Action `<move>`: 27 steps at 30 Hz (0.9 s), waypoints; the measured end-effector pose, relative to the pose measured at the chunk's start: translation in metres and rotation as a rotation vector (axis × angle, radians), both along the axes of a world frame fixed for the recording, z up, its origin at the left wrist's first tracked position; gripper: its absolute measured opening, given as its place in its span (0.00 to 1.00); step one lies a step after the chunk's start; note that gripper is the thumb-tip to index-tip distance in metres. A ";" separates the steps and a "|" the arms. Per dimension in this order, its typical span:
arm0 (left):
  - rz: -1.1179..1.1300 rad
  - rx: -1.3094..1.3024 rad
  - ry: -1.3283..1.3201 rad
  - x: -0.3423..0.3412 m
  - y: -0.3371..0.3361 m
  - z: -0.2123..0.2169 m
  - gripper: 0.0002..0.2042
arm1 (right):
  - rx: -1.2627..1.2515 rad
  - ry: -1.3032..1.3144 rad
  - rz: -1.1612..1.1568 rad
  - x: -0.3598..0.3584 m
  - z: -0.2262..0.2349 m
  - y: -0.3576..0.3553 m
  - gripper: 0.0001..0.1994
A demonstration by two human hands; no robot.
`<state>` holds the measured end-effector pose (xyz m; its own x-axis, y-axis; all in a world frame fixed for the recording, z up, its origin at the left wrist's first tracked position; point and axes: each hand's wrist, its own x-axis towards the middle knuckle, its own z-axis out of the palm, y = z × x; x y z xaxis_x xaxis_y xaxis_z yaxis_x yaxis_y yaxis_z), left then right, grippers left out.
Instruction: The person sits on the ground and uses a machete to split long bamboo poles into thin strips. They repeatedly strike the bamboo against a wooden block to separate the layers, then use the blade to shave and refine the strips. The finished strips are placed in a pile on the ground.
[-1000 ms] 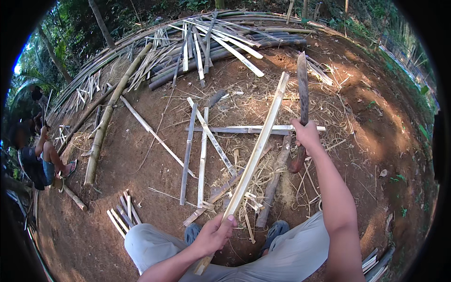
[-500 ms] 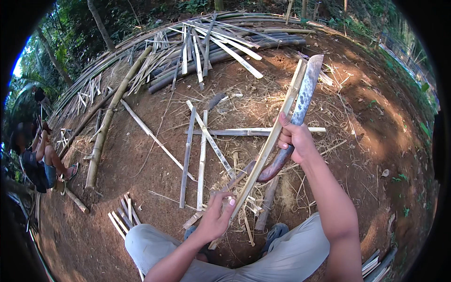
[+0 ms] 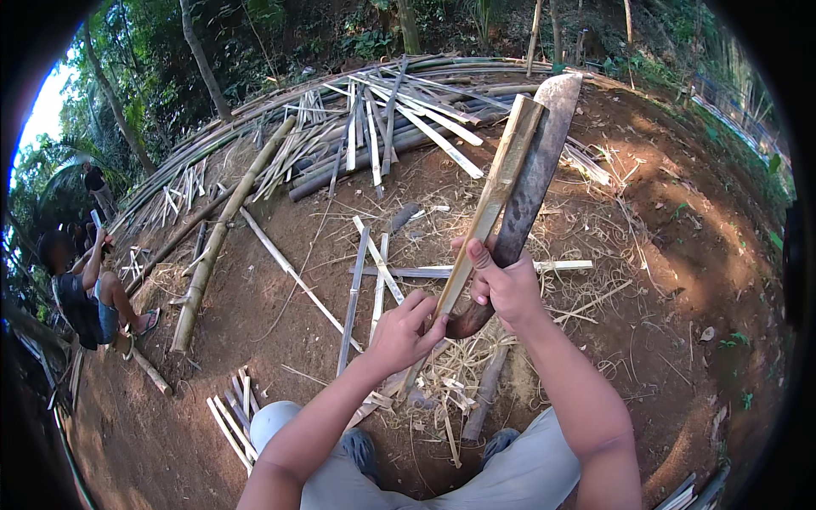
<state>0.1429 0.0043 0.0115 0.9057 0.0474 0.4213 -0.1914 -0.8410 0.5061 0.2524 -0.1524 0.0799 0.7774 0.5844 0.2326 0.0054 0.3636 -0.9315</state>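
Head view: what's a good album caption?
Left hand on a bamboo strip, right hand gripping strip and long knife together.

Split bamboo strip (image 3: 500, 178): fibrous inner face, dull. Machete blade (image 3: 541, 153): metal, mottled, mostly matt. Machete handle (image 3: 466, 325): smooth, looks wooden, faint sheen. Trousers (image 3: 535, 459): matt cloth. Shavings (image 3: 446, 389): thin, dry-looking fibre. Soil (image 3: 255, 331): matt, rough.

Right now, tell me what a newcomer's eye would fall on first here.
Most likely the broad-bladed machete, right of centre, gripped in the right hand, with a split bamboo strip alongside it and the left hand at the strip's lower part. Next, probably, the fanned heap of cut bamboo across the upper middle, then the co-worker sitting low at the far left.
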 end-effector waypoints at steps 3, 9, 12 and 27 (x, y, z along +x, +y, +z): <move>-0.040 0.129 -0.164 0.018 -0.001 0.025 0.16 | 0.104 0.015 -0.022 0.004 0.000 -0.001 0.20; -0.111 -0.056 -0.118 0.041 0.024 0.072 0.08 | 0.224 -0.026 -0.163 0.010 0.006 0.020 0.21; 0.055 -0.010 0.069 -0.001 0.029 0.119 0.08 | 0.110 0.015 -0.259 0.013 0.009 0.023 0.21; 0.104 -1.027 0.597 -0.117 -0.040 0.089 0.17 | -0.513 -0.862 -0.352 -0.036 -0.002 -0.005 0.08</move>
